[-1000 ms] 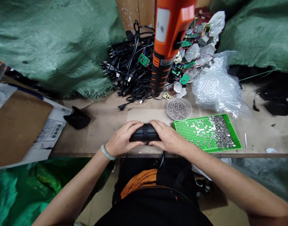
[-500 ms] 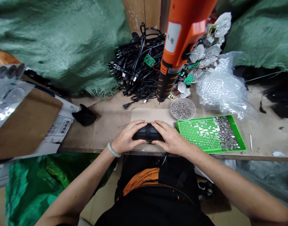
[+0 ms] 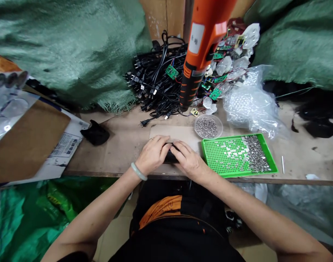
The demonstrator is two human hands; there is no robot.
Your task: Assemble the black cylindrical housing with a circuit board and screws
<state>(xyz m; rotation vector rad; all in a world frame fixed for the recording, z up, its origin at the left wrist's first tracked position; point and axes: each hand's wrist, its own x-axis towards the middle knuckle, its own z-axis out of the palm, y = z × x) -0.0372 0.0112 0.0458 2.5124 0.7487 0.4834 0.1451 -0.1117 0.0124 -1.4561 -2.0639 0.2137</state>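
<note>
A black plastic case (image 3: 170, 157) lies near the front edge of the bench, mostly covered by both hands. My left hand (image 3: 153, 153) grips its left part, fingers over the far side and thumb on top. My right hand (image 3: 188, 160) is wrapped round its right part, its thumb meeting the left one in the middle. Above and beyond the hands hangs an orange electric screwdriver (image 3: 196, 54), its tip pointing down, touched by neither hand. Right of my right hand is a green perforated tray (image 3: 214, 154) with small shiny metal parts.
A round clear dish (image 3: 208, 126) of small screws stands behind the tray. Black power cords (image 3: 158, 80) are heaped at the back, beside circuit boards (image 3: 216, 94) and a clear plastic bag (image 3: 247, 103). At left are a black curved piece (image 3: 95, 133) and a cardboard box (image 3: 32, 142).
Both hands have slid inward along the black case, and their thumbs have come together over its middle. The whole view has shifted slightly.
</note>
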